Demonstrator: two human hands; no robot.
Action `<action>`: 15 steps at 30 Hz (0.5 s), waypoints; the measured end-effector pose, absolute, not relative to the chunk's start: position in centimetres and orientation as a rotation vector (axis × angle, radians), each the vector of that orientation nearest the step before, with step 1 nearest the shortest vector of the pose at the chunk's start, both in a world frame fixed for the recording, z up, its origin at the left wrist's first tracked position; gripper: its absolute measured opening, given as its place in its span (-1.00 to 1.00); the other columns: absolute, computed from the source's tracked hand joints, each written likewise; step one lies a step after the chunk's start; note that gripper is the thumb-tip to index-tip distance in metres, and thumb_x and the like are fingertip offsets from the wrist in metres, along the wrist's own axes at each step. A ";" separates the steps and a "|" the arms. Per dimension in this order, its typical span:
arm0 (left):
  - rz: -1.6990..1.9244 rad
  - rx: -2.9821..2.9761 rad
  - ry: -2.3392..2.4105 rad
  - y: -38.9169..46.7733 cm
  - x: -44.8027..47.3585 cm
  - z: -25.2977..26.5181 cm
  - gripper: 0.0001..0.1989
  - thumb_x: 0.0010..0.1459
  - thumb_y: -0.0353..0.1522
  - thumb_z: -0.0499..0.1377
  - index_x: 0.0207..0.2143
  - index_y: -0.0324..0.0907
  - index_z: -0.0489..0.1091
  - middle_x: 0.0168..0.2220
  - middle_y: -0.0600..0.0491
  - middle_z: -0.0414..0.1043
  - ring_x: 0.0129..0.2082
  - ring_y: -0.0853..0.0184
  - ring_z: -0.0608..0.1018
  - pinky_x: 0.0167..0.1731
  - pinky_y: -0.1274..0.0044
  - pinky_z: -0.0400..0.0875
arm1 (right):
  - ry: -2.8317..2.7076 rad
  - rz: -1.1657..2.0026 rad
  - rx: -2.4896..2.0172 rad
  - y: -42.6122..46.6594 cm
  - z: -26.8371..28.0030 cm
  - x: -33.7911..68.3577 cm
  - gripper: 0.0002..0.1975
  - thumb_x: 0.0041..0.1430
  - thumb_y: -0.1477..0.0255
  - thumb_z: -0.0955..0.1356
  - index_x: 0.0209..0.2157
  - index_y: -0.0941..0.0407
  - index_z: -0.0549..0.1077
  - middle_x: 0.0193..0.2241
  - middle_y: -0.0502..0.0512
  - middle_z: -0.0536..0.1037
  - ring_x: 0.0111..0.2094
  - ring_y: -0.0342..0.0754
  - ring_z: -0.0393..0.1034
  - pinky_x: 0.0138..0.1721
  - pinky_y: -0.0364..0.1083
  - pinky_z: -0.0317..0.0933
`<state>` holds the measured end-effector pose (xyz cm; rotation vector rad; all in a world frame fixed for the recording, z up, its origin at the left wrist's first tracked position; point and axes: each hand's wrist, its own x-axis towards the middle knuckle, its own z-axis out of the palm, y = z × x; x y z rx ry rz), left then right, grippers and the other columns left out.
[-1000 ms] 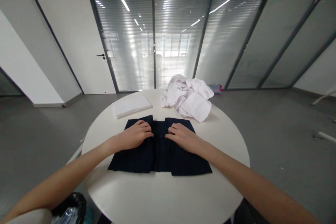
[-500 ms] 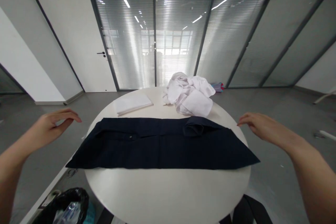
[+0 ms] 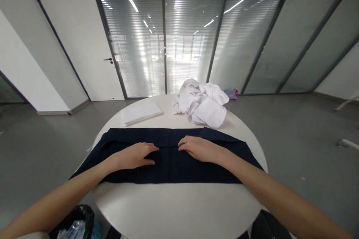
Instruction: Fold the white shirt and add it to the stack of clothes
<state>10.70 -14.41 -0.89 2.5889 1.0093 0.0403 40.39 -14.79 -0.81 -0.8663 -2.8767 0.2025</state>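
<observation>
A dark navy garment (image 3: 168, 173), folded into a wide strip, lies across the round white table (image 3: 179, 209). Over its left half is my left hand (image 3: 137, 155), thumb and fingers apart and nothing between them. My right hand (image 3: 198, 148) is just right of the garment's middle, with its bent fingers loosely spread at the cloth's upper fold. Both sets of fingertips point toward each other, and a gap of navy cloth shows between them. Whether the fingertips press on the fabric is hard to see.
A crumpled white cloth (image 3: 203, 102) sits at the table's far side, right of a flat folded white cloth (image 3: 142, 113). A bin with a black liner (image 3: 86, 214) stands on the floor at lower left. Part of a black chair (image 3: 267, 226) shows at lower right.
Both hands have come inward from beyond the table's sides to the middle of the garment. The small raised roll of cloth on its right half no longer shows.
</observation>
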 end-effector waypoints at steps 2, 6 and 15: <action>0.114 2.561 0.933 -14.9 11.2 -0.4 -0.67 0.25 -0.32 0.21 0.07 -0.12 0.43 0.01 -0.03 0.51 -0.02 0.15 0.55 0.00 0.39 0.38 | -2.930 0.114 -0.910 -14.0 -1.3 40.2 -0.65 0.25 0.70 0.26 -0.07 0.18 0.59 -0.04 0.19 0.56 -0.05 0.02 0.46 0.00 -0.05 0.28; 0.053 2.489 0.632 -17.7 11.3 2.0 -0.83 0.26 -0.35 0.21 -0.10 -0.11 0.51 -0.17 0.01 0.54 -0.18 0.26 0.57 -0.17 0.50 0.41 | -2.949 -0.108 -1.047 -12.8 -1.3 39.5 -0.73 0.29 0.61 0.30 -0.10 0.15 0.60 -0.02 0.26 0.50 -0.11 0.03 0.47 -0.09 -0.04 0.26; -0.075 2.314 0.630 -18.8 10.1 4.1 -0.71 0.37 -0.31 0.06 0.00 -0.14 0.51 -0.18 -0.04 0.58 -0.35 0.32 0.63 -0.33 0.57 0.47 | -2.966 -0.263 -1.192 -11.6 -0.7 37.4 -0.78 0.33 0.48 0.29 -0.33 0.15 0.58 -0.23 0.17 0.57 -0.13 0.06 0.47 -0.09 -0.03 0.13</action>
